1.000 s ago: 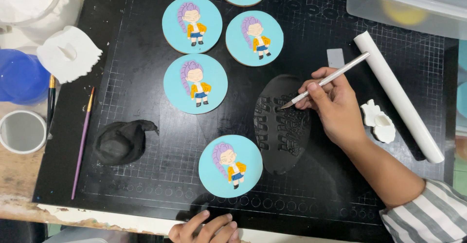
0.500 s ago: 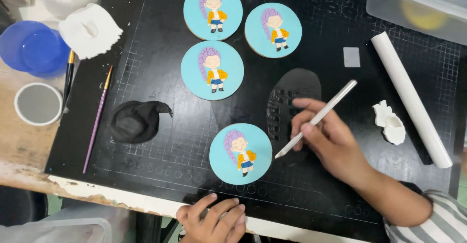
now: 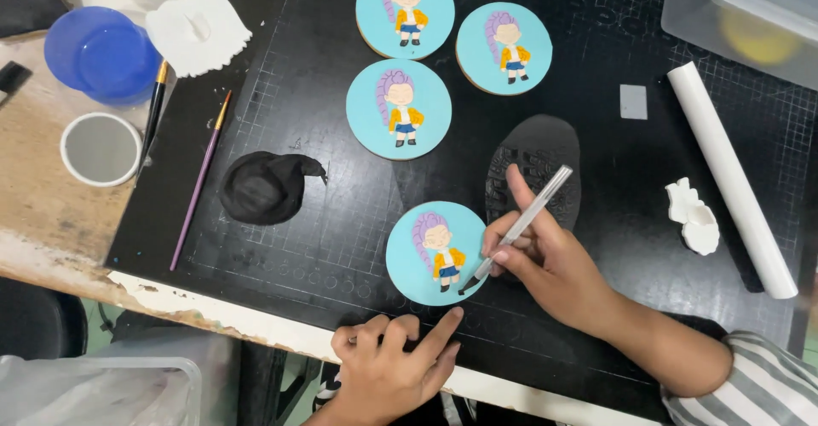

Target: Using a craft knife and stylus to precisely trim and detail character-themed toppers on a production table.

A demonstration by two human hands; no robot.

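White cup (image 3: 101, 149), grey inside; blue lidded tub (image 3: 102, 54)

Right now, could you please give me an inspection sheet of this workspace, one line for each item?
Surface: black cutting mat with a grid, on a worn wooden table.
Job's things: round blue cookie with a purple-haired figure; thin white tool, tip at the cookie's lower right edge.
Clutter: four more blue cookies, one being; black fondant lump; embossed black piece; white rolling pin; brush; blue lid; white cup.
Hands: right hand holds the tool; left hand rests on the mat edge.
Cables: nothing seen.
Surroundings: clear plastic box at top right.
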